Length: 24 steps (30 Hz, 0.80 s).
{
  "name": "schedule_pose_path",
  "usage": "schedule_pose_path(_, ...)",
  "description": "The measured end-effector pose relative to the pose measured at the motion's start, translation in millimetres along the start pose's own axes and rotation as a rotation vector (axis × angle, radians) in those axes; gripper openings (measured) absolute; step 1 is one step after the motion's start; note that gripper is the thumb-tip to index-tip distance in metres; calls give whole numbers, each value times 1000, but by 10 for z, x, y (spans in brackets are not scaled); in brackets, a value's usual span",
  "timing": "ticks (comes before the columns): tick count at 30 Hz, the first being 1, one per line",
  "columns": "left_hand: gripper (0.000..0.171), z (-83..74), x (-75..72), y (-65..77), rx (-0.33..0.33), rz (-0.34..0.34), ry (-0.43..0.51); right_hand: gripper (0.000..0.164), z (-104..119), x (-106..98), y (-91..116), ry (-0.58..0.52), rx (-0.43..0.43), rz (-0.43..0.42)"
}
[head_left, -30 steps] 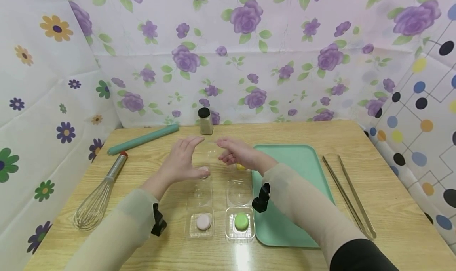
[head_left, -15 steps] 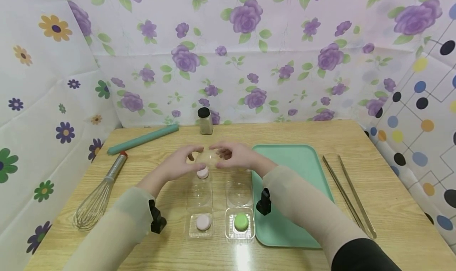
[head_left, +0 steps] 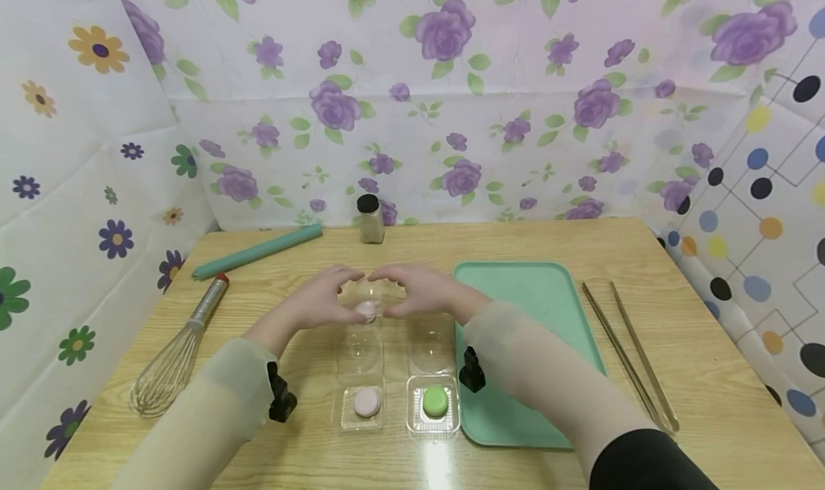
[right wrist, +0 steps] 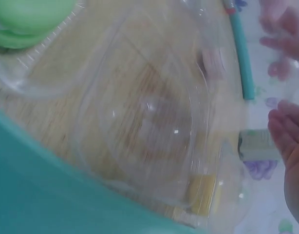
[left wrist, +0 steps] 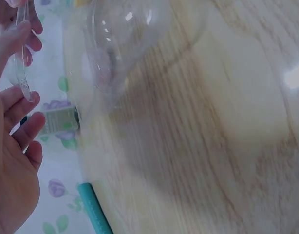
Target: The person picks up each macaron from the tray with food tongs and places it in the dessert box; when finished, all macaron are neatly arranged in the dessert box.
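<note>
In the head view both hands meet over a pink macaron (head_left: 366,311) in the far left clear plastic box. My left hand (head_left: 312,304) pinches the left side of the box's clear domed lid (head_left: 372,290), whose edge (left wrist: 21,63) shows between thumb and fingers in the left wrist view. From the other side my right hand (head_left: 422,289) holds the lid with curled fingers and thumb. Nearer stand two boxes with raised-back lids, one with a pink macaron (head_left: 367,402), one with a green macaron (head_left: 435,401). A yellow macaron (right wrist: 202,195) shows in the right wrist view.
A green tray (head_left: 535,332) lies right of the boxes, under the right forearm. Tongs (head_left: 631,357) lie beyond it. To the left are a whisk (head_left: 170,361) and a teal rolling pin (head_left: 258,251). A black-capped jar (head_left: 371,221) stands at the back.
Both hands have come closer together and lower, bringing the clear lid forward over the pink macaron. The right thumb has moved nearer to the lid's front. The other boxes are unmoved.
</note>
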State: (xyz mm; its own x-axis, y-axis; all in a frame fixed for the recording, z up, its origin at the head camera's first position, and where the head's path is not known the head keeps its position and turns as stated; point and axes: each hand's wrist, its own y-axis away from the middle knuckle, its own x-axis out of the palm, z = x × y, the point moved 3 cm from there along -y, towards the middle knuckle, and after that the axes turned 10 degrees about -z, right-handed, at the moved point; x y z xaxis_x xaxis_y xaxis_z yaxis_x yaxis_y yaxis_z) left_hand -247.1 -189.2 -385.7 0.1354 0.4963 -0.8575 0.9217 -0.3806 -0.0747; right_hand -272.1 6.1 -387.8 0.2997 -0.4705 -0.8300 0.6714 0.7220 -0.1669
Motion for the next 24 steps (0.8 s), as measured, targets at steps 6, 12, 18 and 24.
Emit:
schedule_pose_path(6,81,105,26,19,11,-29,-72,62,36,97,-87,80,1,39)
schedule_pose_path(12,80,187,60,28,20,-14,-118,62,72,157,-143,80,27,70)
schedule_pose_path(18,76,246,75,58,-10,11,-121,62,95,230,-190,87,60,122)
schedule_pose_path(24,78,286,80,64,-14,16,-128,63,108,284,-222,124,89,129)
